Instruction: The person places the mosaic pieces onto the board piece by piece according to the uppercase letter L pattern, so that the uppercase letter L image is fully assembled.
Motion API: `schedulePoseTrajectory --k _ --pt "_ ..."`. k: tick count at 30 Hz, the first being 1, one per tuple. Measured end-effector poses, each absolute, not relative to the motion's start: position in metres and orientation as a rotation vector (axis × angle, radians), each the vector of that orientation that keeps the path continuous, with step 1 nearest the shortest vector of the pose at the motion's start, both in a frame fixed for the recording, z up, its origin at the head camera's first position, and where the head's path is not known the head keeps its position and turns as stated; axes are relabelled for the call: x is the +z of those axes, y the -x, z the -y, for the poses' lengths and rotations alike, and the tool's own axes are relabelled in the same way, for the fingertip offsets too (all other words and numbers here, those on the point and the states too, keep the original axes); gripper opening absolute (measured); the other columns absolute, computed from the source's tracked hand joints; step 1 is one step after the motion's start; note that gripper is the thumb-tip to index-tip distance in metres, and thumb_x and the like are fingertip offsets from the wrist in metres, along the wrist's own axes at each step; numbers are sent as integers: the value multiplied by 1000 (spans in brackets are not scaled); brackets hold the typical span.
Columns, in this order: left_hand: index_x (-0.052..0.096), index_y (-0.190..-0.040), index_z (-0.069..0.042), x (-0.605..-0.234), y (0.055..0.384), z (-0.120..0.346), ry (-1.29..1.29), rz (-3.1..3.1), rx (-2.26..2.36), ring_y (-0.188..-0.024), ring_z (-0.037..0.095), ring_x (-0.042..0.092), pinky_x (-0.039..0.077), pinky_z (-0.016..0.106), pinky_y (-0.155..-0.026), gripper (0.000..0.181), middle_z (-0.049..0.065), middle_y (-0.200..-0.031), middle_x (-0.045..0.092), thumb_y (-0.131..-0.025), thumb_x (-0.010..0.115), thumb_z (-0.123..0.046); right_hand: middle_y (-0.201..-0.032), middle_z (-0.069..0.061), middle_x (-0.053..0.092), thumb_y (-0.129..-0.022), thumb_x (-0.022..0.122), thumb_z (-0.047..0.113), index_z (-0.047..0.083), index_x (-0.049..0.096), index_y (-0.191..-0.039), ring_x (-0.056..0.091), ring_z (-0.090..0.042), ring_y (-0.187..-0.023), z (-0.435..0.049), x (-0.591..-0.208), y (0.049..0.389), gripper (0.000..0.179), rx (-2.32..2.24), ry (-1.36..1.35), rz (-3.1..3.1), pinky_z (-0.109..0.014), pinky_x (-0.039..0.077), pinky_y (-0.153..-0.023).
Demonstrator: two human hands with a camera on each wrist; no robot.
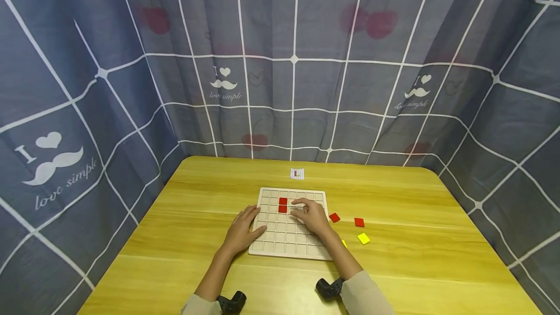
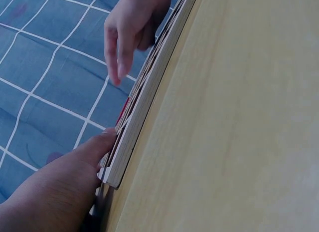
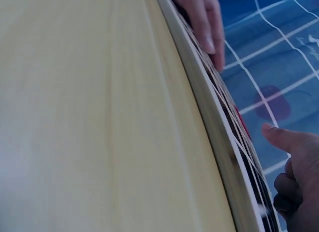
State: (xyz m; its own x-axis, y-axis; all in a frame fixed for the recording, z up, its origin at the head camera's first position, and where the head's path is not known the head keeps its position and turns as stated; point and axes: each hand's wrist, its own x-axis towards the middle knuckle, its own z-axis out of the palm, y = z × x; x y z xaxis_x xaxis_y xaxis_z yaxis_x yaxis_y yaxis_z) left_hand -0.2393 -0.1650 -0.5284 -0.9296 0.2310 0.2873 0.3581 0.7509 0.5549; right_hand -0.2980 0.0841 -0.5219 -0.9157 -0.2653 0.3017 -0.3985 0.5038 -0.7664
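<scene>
At lower centre-left, the left hand (image 1: pixel 241 230), loosely spread, holds nothing, its thumb on the grid board (image 1: pixel 271 232); a push could skew that. Centre, the right hand (image 1: pixel 312 215), thumb and forefinger apart, empty, might bump two red tiles (image 1: pixel 283 201); rightward, its forearm (image 1: pixel 341 255) could drag the half-hidden yellow tile (image 1: pixel 344 243).
</scene>
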Motion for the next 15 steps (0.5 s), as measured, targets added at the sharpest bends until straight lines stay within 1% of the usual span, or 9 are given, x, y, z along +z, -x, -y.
schedulePoseTrajectory --k 7,10,15 --pt "47 -134 -4 -531 239 164 477 2744 -927 -131 35 31 21 50 -108 63 17 -140 39 -87 60 -43 -45 8 28 -79 74 15 7 69 -104 23 -5 -41 -123 -515 291 27 1409 -514 2516 -19 22 -37" --pt "46 -135 -4 -531 240 164 479 2745 -928 -131 35 31 20 50 -109 63 16 -140 39 -87 60 -42 -46 7 28 -78 75 15 8 69 -104 23 -5 -41 -144 -512 289 28 1388 -499 2520 -19 22 -38" --pt "47 -134 -4 -532 241 166 473 2733 -930 -130 36 31 21 51 -108 63 16 -140 39 -86 61 -42 -46 5 28 -80 74 19 10 68 -109 21 -5 -40 -182 -511 290 31 1390 -486 2607 -19 20 -37"
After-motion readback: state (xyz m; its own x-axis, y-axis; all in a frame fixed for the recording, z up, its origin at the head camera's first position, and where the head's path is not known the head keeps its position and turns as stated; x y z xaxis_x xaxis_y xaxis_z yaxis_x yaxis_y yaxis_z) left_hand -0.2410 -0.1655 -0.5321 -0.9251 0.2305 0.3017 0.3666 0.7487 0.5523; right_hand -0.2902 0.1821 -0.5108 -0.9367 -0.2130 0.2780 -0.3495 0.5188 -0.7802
